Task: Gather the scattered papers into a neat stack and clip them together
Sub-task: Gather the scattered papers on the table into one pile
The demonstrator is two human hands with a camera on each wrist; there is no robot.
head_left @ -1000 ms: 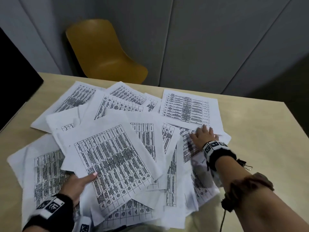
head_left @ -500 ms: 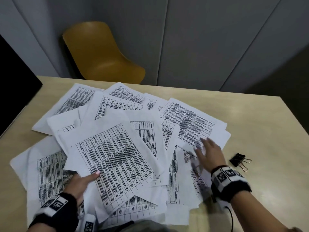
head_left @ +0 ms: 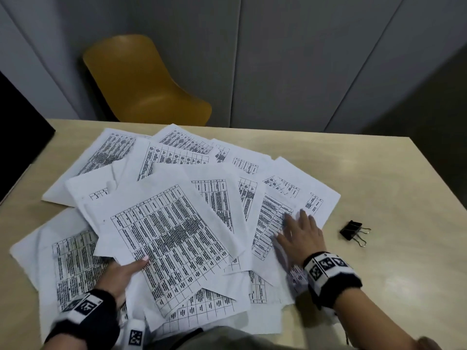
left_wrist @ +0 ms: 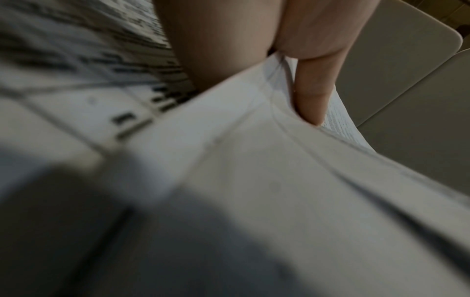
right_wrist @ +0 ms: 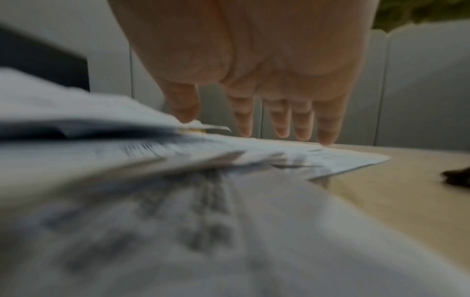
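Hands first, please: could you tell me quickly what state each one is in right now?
Left hand: thumb and fingers pinch the large top sheet.
Right hand: open, flat on the papers, holding nothing.

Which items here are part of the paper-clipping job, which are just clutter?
Job: scattered papers; black binder clip; left hand pinching sheets; right hand flat on sheets.
Background: table; yellow chair; dark screen.
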